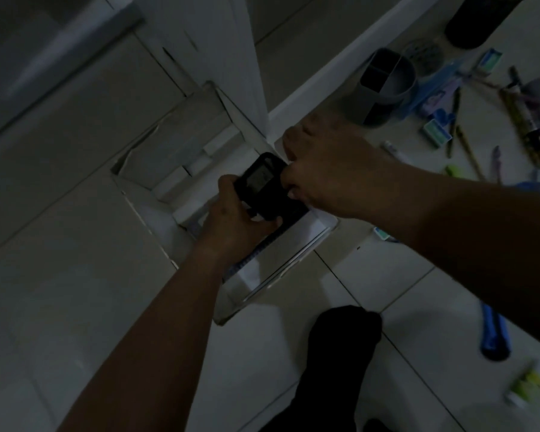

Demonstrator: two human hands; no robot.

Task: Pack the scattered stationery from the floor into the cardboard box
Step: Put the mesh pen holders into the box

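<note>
Above box [169, 151], calculator [264, 185]; pens [468, 151] right, on floor [387, 275].

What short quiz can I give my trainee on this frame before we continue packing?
1. True or false: only the left hand holds the black device.
2. Which lies nearest the dark knee? A grey holder, B blue cutter, C green highlighter.
3. Fill in: the loose pencils lie on the person's ___ side.
Key: 1 false, the right hand grips it too; 2 B; 3 right.
</note>
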